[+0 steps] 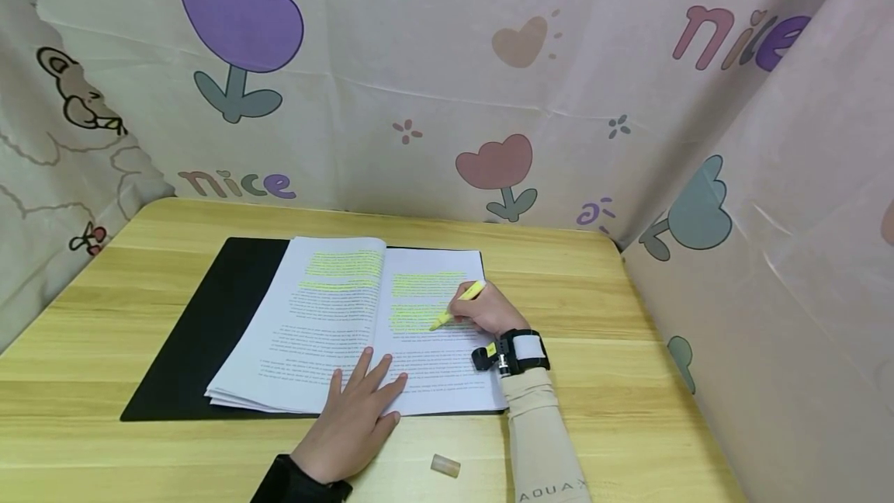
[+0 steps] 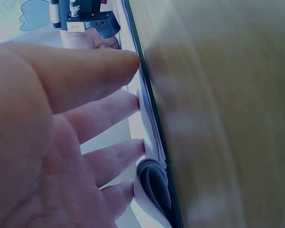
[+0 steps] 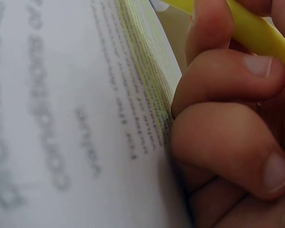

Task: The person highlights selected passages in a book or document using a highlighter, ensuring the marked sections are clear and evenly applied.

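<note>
Papers [image 1: 293, 363] lie spread open on a black folder or board [image 1: 202, 324], with yellow marked lines on both pages. My right hand [image 1: 494, 310] pinches a yellow highlighter [image 1: 473, 290] whose tip is at a printed line on the right page [image 1: 454, 379]. In the right wrist view, curled fingers [image 3: 218, 137] rest beside the page and the highlighter's yellow barrel [image 3: 261, 33] shows above them. My left hand [image 1: 356, 421] lies spread across the lower edge of the pages near the fold, its fingers straight in the left wrist view.
A small greyish cap-like piece [image 1: 445, 466] lies on the wooden table [image 1: 580, 293] in front of the papers. A patterned cloth [image 1: 419, 45] hangs behind and at both sides. A strapped wrist camera [image 1: 513, 352] sits above the right page's edge.
</note>
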{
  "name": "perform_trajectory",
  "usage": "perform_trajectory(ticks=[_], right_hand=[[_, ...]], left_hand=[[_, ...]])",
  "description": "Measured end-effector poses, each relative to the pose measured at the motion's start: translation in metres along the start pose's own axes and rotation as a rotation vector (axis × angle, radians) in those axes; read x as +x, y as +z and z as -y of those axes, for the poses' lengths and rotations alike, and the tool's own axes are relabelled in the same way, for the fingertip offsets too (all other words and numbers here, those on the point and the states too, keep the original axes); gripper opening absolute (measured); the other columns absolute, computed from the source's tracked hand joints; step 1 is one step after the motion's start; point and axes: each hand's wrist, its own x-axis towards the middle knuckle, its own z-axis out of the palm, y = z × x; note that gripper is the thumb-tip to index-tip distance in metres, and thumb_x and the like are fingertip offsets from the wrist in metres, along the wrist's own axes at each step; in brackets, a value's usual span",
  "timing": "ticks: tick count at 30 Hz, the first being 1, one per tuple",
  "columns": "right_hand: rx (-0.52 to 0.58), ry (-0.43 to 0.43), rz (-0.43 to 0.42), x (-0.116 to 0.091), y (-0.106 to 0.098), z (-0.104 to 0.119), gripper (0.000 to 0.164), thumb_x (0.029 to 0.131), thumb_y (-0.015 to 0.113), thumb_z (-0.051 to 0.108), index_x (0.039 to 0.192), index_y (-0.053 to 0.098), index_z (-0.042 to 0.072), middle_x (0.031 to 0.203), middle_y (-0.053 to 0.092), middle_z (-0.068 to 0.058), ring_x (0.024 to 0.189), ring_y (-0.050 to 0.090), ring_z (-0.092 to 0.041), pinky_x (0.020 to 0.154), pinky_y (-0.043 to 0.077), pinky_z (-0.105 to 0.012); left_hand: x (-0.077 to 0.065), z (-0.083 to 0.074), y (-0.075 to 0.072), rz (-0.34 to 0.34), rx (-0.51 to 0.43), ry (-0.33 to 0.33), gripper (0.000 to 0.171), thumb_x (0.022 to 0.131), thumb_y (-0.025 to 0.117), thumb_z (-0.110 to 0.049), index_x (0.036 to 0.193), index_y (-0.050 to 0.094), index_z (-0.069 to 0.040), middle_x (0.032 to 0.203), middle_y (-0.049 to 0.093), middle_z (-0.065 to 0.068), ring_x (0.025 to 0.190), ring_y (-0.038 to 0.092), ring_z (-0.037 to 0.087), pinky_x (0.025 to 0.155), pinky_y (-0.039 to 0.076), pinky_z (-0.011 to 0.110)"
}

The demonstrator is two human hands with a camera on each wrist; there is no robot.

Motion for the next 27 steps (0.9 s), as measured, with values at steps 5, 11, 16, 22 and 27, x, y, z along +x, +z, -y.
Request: perform_trajectory(ticks=[5, 11, 16, 22, 27], right_hand=[[0.018, 0.007, -0.003, -0.0010, -0.0018, -0.0006, 0.024, 0.072, 0.076, 0.026, 0.083, 0.063, 0.010, 0.073, 0.062, -0.006, 0.048, 0.036, -0.015, 0.043, 0.029, -0.026], [0.042, -0.003, 0.006, -0.0001, -0.0034, -0.0035, 0.023, 0.074, 0.075, 0.025, 0.082, 0.062, 0.007, 0.069, 0.059, -0.007, 0.047, 0.034, -0.015, 0.043, 0.027, -0.026], [0.059, 0.009, 0.007, 0.0007, -0.0045, -0.0056, 0.023, 0.073, 0.074, 0.025, 0.082, 0.062, 0.007, 0.069, 0.060, -0.008, 0.045, 0.032, -0.015, 0.042, 0.026, -0.026], [0.091, 0.008, 0.019, -0.0009, -0.0073, -0.0055, 0.023, 0.074, 0.074, 0.023, 0.083, 0.062, 0.005, 0.067, 0.059, -0.007, 0.043, 0.031, -0.014, 0.040, 0.026, -0.027], [0.102, 0.011, 0.032, -0.0007, -0.0100, -0.0063, 0.023, 0.074, 0.074, 0.022, 0.083, 0.061, 0.005, 0.067, 0.057, -0.006, 0.043, 0.031, -0.014, 0.040, 0.026, -0.026]], left_hand=[[-0.0003, 0.0001, -0.0003, -0.005, -0.003, 0.005, 0.044, 0.092, 0.062, -0.024, 0.134, 0.057, -0.013, 0.151, 0.037, 0.014, 0.146, 0.012, 0.036, 0.106, 0.010, 0.069], [0.0000, 0.0002, -0.0003, -0.006, -0.001, 0.005, 0.044, 0.092, 0.062, -0.025, 0.134, 0.057, -0.013, 0.151, 0.037, 0.014, 0.146, 0.012, 0.035, 0.105, 0.010, 0.070], [-0.0001, 0.0002, -0.0004, -0.006, -0.006, 0.001, 0.044, 0.091, 0.063, -0.025, 0.134, 0.058, -0.013, 0.151, 0.037, 0.014, 0.146, 0.012, 0.035, 0.105, 0.009, 0.070], [0.0006, -0.0003, -0.0002, -0.002, -0.015, 0.000, 0.043, 0.091, 0.063, -0.024, 0.133, 0.058, -0.013, 0.151, 0.037, 0.014, 0.146, 0.012, 0.035, 0.105, 0.010, 0.071], [0.0011, -0.0002, 0.0002, 0.002, -0.017, -0.003, 0.043, 0.091, 0.063, -0.024, 0.132, 0.059, -0.013, 0.151, 0.038, 0.014, 0.146, 0.012, 0.035, 0.104, 0.010, 0.071]])
